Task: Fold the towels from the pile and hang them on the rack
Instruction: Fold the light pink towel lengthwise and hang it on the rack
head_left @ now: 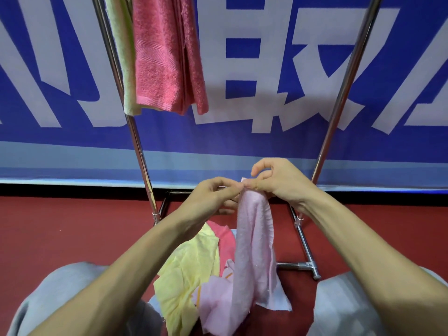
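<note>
Hands meet at the top corner of a pale pink, thin woven towel (254, 243). The left hand (213, 195) pinches the corner between thumb and fingertips, and the right hand (278, 183) pinches the same edge just beside it, its other fingers curled above. The towel hangs straight down from both hands in a loose fold, and its lower end trails into the pile below them. In that pile, under the left hand's wrist, lies a crumpled pale yellow towel (191, 275), with a coral pink cloth (226, 241) touching it and a light blue cloth (278, 301) under the hanging towel's lower end. The pile sits on a dark red floor (72, 226). Beyond the hands stands a chrome tube rack (138, 151). High above the left hand, a folded deep pink terry towel (164, 57) and a pale green towel (126, 69) hang on it, touching each other.
</note>
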A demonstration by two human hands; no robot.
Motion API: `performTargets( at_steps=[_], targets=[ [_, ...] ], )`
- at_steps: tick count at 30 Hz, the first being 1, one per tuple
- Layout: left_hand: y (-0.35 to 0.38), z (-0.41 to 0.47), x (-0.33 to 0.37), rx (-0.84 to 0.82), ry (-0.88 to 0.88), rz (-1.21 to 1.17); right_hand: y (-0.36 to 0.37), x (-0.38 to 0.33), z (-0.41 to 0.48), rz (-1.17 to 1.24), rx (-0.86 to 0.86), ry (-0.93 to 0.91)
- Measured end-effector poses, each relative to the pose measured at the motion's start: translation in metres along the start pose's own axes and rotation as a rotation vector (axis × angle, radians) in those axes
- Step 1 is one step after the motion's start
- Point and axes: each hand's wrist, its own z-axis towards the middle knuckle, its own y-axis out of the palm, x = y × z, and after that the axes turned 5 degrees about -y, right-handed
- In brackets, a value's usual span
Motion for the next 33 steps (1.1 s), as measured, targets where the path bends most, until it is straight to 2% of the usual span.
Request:
performTargets(
  at_steps=[9, 14, 19, 21, 25, 28, 33],
  targets=[
    [-0.004, 0.004, -0.004, -0.003, 0.069, 0.075, -0.004, -0.001, -0.002, 0.138, -0.031, 0.05],
    [-0.002, 0.003, -0.008, 0.011, 0.147, 0.237, -0.001, -0.001, 0.0, 0.173, -0.013, 0.035],
    [-0.008, 0.002, 0.0, 0.073, 0.196, 0.13, 0.001, 0.002, 0.002, 0.201, -0.022, 0.016],
    [-0.009, 0.001, 0.004, 0.106, 0.213, 0.074, 0.001, 0.003, 0.001, 0.169, -0.102, 0.004],
    [-0.016, 0.002, 0.01, 0.162, 0.201, -0.021, 0.007, 0.009, -0.002, -0.076, -0.221, -0.024],
    [-0.024, 0.004, 0.014, 0.248, 0.167, -0.087, 0.008, 0.012, 0.001, -0.157, -0.19, -0.017],
    [-0.031, 0.002, 0.01, 0.24, 0.18, 0.12, 0.008, 0.009, 0.002, -0.028, -0.089, -0.065]
  ],
)
